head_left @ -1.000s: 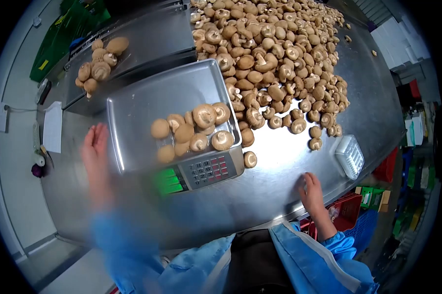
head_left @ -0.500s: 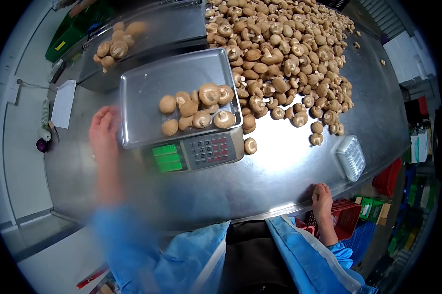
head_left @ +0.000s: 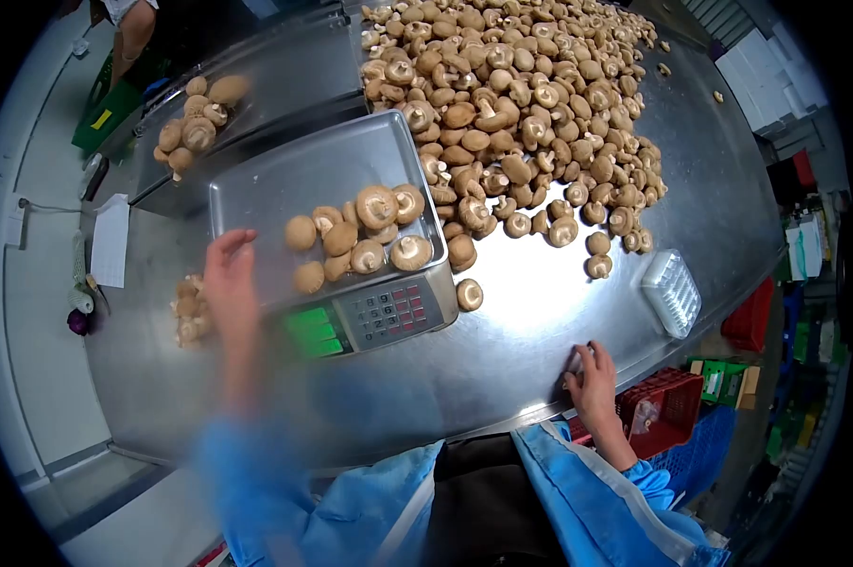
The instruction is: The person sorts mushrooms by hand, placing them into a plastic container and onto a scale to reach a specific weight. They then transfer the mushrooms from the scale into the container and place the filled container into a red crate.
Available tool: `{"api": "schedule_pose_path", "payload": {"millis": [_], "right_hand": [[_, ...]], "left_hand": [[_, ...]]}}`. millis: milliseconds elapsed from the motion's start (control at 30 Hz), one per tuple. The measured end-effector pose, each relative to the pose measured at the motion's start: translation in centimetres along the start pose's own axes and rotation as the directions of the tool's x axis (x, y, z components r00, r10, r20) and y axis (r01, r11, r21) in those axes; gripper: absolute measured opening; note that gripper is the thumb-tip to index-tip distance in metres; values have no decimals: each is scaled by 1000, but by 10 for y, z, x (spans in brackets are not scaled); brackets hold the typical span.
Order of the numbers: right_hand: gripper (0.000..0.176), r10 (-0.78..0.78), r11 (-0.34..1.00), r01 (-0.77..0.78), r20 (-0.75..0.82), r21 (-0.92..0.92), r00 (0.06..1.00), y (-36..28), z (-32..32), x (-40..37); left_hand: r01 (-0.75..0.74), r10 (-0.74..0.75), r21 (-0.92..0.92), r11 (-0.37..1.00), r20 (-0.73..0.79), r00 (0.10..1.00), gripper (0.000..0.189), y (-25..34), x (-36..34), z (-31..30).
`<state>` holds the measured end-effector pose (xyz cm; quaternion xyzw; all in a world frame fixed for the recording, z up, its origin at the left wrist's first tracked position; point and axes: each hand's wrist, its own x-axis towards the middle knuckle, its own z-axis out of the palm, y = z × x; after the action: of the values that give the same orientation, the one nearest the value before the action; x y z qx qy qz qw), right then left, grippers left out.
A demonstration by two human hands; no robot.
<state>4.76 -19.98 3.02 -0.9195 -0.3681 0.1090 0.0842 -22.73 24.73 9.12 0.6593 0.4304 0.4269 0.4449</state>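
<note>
My left hand (head_left: 232,283), slightly blurred, is over the front left corner of the metal scale pan (head_left: 266,184). Its fingers stretch forward and I see nothing in them. Left of it, a small cluster of mushrooms (head_left: 191,312) sits on the table, partly covered by the hand. Several brown mushrooms (head_left: 339,239) lie on the pan, caps and gills showing. The scale's keypad (head_left: 388,310) and green display (head_left: 313,331) face me. My right hand (head_left: 594,386) rests at the table's front edge, fingers curled round something small and pale that I cannot make out.
A large heap of mushrooms (head_left: 530,123) covers the back of the steel table (head_left: 502,354). One mushroom (head_left: 469,294) lies beside the scale. A clear plastic tray (head_left: 672,294) stands at the right edge, above a red crate (head_left: 667,406). More mushrooms (head_left: 198,134) lie back left, below another person's arm (head_left: 133,38).
My left hand has moved right to the pan's corner, uncovering the mushroom cluster on its left. My right hand has shifted left and inward over the table edge. The view has shifted slightly.
</note>
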Motion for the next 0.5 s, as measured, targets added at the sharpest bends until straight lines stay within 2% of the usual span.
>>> {"api": "schedule_pose_path", "payload": {"millis": [100, 133, 233, 267, 367, 400, 500], "right_hand": [[32, 157, 928, -191, 131, 319, 979, 32, 3, -6], [24, 8, 981, -10, 14, 192, 1000, 38, 4, -2], [28, 0, 993, -9, 71, 118, 997, 24, -7, 3], [33, 78, 978, -98, 110, 183, 991, 9, -16, 3], [38, 10, 1000, -11, 52, 19, 999, 4, -11, -9], [35, 102, 993, -112, 208, 36, 973, -2, -17, -7], [32, 41, 916, -163, 319, 367, 947, -10, -6, 3]], "left_hand": [[103, -104, 32, 994, 11, 995, 23, -4, -4, 0], [77, -78, 67, 995, 26, 997, 25, -14, -5, 2], [34, -55, 200, 979, 100, 993, 27, -13, -16, 17], [3, -38, 245, 969, 136, 990, 30, -6, -17, 19], [-199, 155, 327, 924, 156, 976, 31, -4, -13, 17], [-174, 138, 288, 942, 142, 980, 33, -7, -12, 15], [-149, 117, 257, 955, 139, 983, 38, -13, -8, 15]]}}
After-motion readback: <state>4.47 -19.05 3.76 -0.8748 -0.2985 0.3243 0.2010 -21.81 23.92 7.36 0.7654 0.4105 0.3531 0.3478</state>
